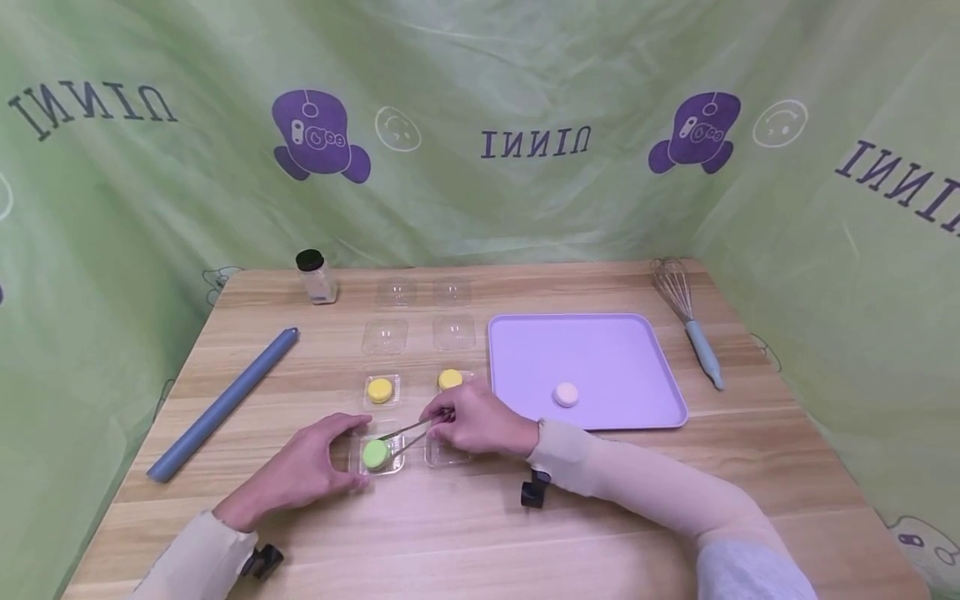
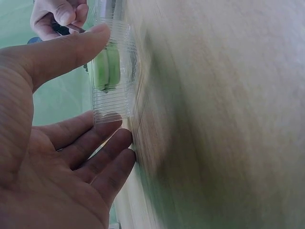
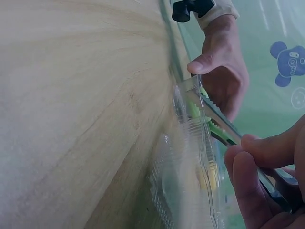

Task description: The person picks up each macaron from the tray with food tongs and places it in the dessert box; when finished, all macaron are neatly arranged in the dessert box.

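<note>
- Green macaron (image 1: 376, 454): in the near-left clear container (image 1: 396, 467) on the table (image 1: 450, 542).
- Left hand (image 1: 307, 467): fingers spread wide around that container's left side, thumb near, index far. Firm contact: can't tell.
- Right hand (image 1: 480, 418): pinching the tongs (image 1: 407, 428) between thumb and fingers.
- Tong tips reach to the green macaron, one at its far edge, one at its right. Can't tell if they clamp it.
- Neighbour container (image 1: 450, 456): just right of the first, partly hidden by the right hand.
- Rolling pin (image 1: 225, 406): blue, diagonal along the left.
- Left yellow macaron (image 1: 379, 390): in a clear container behind the green one. Right yellow macaron (image 1: 450, 379): just beyond the right hand.
- Purple tray (image 1: 592, 350): right of the containers; pink macaron (image 1: 566, 394) lies on it, toward the near edge.
- Whisk (image 1: 699, 343): blue handle, far right.
- Clear shells (image 1: 385, 336): four, two by two, beyond the yellows.
- Jar (image 1: 321, 287): black lid, back left.
- Green cloth (image 1: 450, 208): behind the table, purple print.
</note>
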A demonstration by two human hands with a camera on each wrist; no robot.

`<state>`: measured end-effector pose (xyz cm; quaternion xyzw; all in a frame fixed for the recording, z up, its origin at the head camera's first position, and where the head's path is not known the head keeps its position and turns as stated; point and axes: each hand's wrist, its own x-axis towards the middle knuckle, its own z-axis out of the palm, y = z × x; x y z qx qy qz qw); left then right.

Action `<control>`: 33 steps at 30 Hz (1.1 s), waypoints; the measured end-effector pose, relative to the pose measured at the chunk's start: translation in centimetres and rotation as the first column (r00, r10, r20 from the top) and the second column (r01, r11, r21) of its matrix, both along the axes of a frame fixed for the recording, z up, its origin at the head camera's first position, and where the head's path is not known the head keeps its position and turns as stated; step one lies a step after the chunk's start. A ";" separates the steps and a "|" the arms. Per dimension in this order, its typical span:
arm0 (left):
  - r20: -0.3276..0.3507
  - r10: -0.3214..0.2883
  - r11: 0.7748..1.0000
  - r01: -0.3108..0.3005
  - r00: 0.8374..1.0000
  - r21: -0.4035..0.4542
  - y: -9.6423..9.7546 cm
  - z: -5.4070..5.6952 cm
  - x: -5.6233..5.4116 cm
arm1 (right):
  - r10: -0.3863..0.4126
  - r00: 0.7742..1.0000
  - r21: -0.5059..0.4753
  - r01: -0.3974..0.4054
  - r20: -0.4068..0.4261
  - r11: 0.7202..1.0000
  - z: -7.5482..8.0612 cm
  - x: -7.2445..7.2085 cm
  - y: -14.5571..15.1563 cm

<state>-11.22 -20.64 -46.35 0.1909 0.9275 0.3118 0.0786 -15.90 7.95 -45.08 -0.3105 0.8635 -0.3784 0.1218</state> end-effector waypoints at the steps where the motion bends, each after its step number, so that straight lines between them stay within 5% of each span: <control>1: 0.003 0.005 1.000 -0.005 1.000 -0.002 0.0 0.0 0.0 | 0.004 1.000 0.005 -0.004 0.007 1.000 0.1 0.1 -0.1; 23: 0.006 -0.004 1.000 0.004 1.000 0.000 0.0 -0.4 0.0 | -0.005 0.999 0.046 0.006 -0.033 0.999 0.3 0.6 -0.6; 33: 0.010 0.010 1.000 -0.010 1.000 0.004 0.0 -0.2 0.0 | -0.016 1.000 0.018 0.016 0.019 1.000 0.7 0.4 -0.3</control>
